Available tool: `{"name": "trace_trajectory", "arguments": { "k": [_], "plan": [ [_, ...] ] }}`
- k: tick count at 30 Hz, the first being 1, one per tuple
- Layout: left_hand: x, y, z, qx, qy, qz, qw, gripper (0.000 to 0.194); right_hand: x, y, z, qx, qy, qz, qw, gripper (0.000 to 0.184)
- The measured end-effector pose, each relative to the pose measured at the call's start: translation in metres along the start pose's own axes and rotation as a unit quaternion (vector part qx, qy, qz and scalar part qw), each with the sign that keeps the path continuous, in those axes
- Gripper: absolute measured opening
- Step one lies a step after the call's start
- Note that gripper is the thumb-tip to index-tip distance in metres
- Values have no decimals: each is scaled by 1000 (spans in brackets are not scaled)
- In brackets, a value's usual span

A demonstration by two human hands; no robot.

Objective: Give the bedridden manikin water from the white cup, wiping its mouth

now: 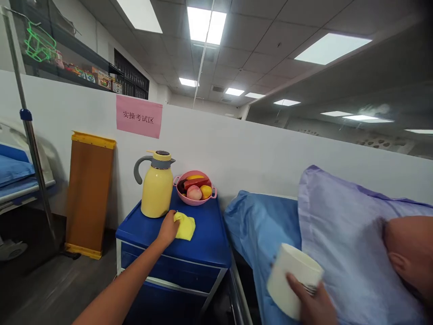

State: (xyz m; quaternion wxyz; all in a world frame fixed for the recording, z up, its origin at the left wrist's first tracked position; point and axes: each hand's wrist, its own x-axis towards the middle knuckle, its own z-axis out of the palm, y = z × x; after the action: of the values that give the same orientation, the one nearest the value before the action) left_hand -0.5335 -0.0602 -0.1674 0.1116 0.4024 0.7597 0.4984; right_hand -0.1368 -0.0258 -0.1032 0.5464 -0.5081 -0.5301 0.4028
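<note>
My left hand (170, 229) pinches the corner of a folded yellow cloth (186, 226) lying on the blue top of a bedside cabinet (208, 241). Just behind that hand stands a yellow thermos jug (157, 189) with a grey handle. A pink two-handled basket (193, 201) of fruit-like items sits at the cabinet's back. Over the bed at the lower right, my right hand (316, 302) grips a white cup (292, 280), tilted and smeared by motion; what is inside cannot be seen.
A bed with blue sheet (260, 221) and lilac pillow (333, 225) lies right, a manikin head (411, 253) on the pillow. Its rail (238, 291) runs beside the cabinet. A brown board (89, 194) leans on the white partition (243, 149); a metal pole (34, 149) stands left.
</note>
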Motion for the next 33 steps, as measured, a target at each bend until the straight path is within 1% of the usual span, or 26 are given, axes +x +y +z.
{"name": "trace_trajectory", "arguments": {
  "k": [1,2,4,5,7,8,10,13,17,19,23,25,27,30,33],
  "plan": [
    [4,-3,2,14,-3,20,1000,35,2,-3,32,3,-40,21,999,64],
    [8,-5,3,26,-6,38,999,37,4,-5,63,6,-59,13,998,68],
    [12,-9,6,46,-13,65,997,40,7,-6,122,22,-103,-28,994,68],
    [14,-10,7,54,-15,74,996,42,9,-4,147,39,-121,-42,991,67],
    [16,-14,9,65,-15,85,994,44,13,3,185,47,-120,-60,990,68],
    [17,-15,9,69,-14,88,994,45,16,7,199,48,-119,-71,989,69],
    [18,-17,11,76,-9,89,993,45,22,17,218,42,-114,-92,988,70],
    [19,-20,14,79,1,89,993,45,29,30,233,33,-107,-112,987,71],
    [20,-21,14,72,11,91,993,46,36,42,242,26,-108,-109,988,73],
    [20,-21,13,68,12,88,994,47,38,45,244,36,-108,-101,988,74],
    [21,-21,13,63,15,74,995,47,39,50,244,76,-85,-80,990,76],
    [21,-22,13,61,17,69,996,49,39,51,243,71,-83,-79,991,76],
    [20,-22,13,59,20,64,996,50,39,52,244,55,-95,-85,990,74],
    [21,-16,8,58,23,64,996,50,42,51,246,45,-115,-85,989,74],
    [15,-1,-3,58,29,74,995,48,41,43,245,45,-133,-74,987,81]
  ]
}}
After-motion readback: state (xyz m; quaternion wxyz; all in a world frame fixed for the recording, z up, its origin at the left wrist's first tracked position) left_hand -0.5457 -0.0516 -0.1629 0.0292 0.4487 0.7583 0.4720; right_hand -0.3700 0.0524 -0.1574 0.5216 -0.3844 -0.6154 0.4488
